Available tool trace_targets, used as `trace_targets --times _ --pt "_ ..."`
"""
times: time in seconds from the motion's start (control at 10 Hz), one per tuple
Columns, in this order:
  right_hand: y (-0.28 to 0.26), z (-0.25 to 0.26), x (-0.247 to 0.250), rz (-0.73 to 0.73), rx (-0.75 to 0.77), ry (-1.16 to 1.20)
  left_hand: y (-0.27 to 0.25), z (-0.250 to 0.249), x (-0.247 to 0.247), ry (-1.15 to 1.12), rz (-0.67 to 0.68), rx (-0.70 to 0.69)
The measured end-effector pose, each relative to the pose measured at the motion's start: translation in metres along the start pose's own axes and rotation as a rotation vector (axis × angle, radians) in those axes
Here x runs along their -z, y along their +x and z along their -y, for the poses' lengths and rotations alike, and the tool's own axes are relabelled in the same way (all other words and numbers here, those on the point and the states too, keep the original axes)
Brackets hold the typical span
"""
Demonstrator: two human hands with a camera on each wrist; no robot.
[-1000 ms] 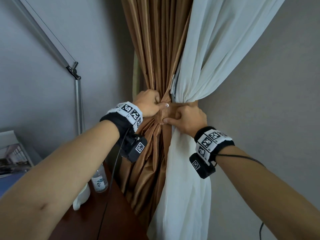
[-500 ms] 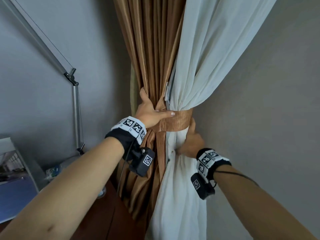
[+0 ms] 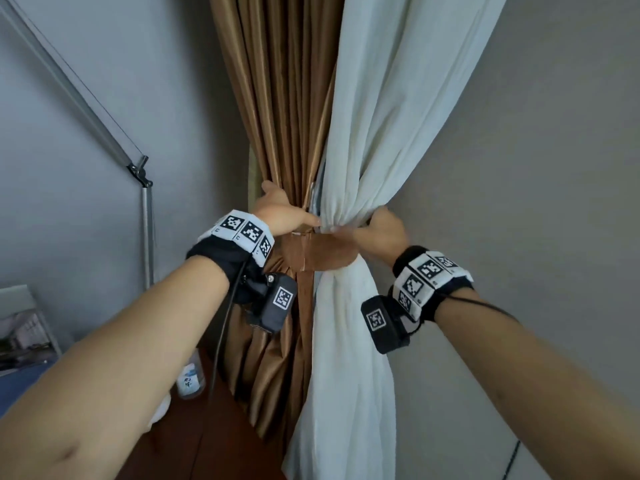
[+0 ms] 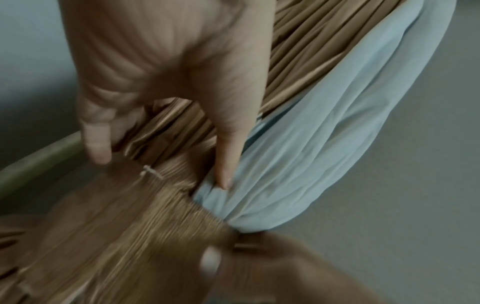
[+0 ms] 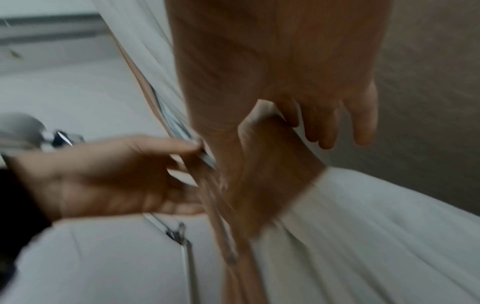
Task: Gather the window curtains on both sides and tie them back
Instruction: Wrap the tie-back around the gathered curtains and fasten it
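Observation:
A brown curtain [image 3: 277,98] and a white sheer curtain [image 3: 388,98] hang gathered into one bundle, with a brown tieback band [image 3: 322,254] wrapped round its waist. My left hand [image 3: 280,216] cups the brown curtain [image 4: 298,61] just above the band [image 4: 145,222], fingers behind it and thumb [image 4: 226,164] pressing the white fold [image 4: 298,164]. My right hand [image 3: 381,232] grips the bundle from the right at the band's upper edge [image 5: 262,127], thumb [image 5: 221,164] across the front and fingers [image 5: 324,131] behind. The wrist views are blurred.
A metal lamp arm [image 3: 140,173] and its pole stand against the grey wall on the left. Below them a water bottle [image 3: 189,379] sits on a dark wooden desk [image 3: 207,445]. A framed picture [image 3: 24,330] leans at far left. A bare wall [image 3: 519,168] lies right.
My right hand rose from under the band to its upper edge on the right. My left hand stayed on the brown curtain, its thumb shifting from the band to the white fold.

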State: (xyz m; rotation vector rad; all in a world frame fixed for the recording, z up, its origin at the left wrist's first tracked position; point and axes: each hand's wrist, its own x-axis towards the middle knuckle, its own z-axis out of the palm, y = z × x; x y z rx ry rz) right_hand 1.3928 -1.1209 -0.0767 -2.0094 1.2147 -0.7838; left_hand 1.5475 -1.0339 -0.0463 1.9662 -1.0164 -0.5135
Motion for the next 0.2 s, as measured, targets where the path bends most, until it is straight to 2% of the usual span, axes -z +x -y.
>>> trace_targets --times 0.2 --pt "-0.048 0.050 0.047 -0.179 0.080 0.065 -0.043 -0.025 0.034 -0.114 -0.101 -0.146"
